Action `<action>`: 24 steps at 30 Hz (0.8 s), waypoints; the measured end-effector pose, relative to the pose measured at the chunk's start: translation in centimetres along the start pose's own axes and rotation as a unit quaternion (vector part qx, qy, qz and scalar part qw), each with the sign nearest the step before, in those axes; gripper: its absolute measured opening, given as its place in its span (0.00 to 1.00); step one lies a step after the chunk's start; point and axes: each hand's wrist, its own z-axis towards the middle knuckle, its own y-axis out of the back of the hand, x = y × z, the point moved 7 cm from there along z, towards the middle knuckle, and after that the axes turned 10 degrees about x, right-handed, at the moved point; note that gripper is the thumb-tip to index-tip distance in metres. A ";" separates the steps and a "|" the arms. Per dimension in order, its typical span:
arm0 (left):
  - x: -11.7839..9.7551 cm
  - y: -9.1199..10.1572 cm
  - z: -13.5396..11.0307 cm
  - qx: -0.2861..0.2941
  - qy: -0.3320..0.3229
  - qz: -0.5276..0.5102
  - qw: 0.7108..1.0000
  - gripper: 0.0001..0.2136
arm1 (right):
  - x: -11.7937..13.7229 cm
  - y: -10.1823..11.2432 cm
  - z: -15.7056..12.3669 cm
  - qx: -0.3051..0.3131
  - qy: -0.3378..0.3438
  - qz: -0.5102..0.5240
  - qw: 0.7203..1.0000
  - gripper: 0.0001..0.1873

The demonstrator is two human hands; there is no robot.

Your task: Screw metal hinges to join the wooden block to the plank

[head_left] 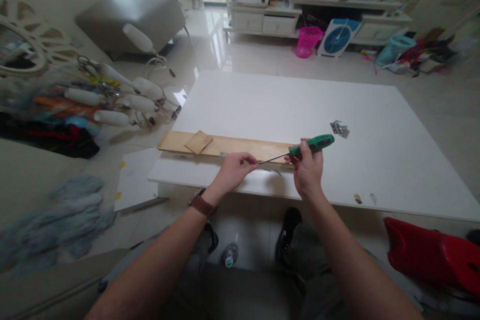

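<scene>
one screwdriver (313, 144), green-handled, is held in the right hand (309, 167); that grip is closed around the handle, the shaft pointing leftward to the fingertips of the left hand (234, 167). the left grip is narrow, its fingers drawn together at the shaft tip; whether they close on the tip or on a small part cannot be told. location of the wooden plank (243, 147): lying lengthwise along the near left part of the white worktop (285, 102), just beyond the left hand.

progress, as judged: partial. one metal plate (224, 154) sits at the plank's near edge, left of the shaft tip, and appears to be in position; whether it is fastened cannot be confirmed. the spot at the left fingertips is judged to be the point being worked, and not finished, since the shaft tip stands at it.

outstanding: a small cluster of loose hardware (340, 129) lies on the worktop beyond the screwdriver handle, apart from the plank, and is judged unused. thin dark pieces (276, 173) lie near the plank's near edge; their kind is unclear. a square of wood (198, 142) rests across the plank's left part; no metal plate is seen on it.
</scene>
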 end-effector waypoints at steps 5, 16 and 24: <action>-0.3 -0.4 0.1 0.002 -0.008 -0.009 1.000 0.03 | -0.1 0.0 -0.1 -0.006 -0.006 0.016 1.000 0.29; -0.7 -0.9 0.4 -0.009 -0.014 0.015 1.000 0.04 | 0.2 0.7 0.1 -0.015 -0.002 0.013 1.000 0.27; -0.8 -0.4 0.5 -0.024 -0.041 0.018 0.999 0.08 | 0.2 1.2 0.5 -0.027 -0.013 0.032 0.999 0.24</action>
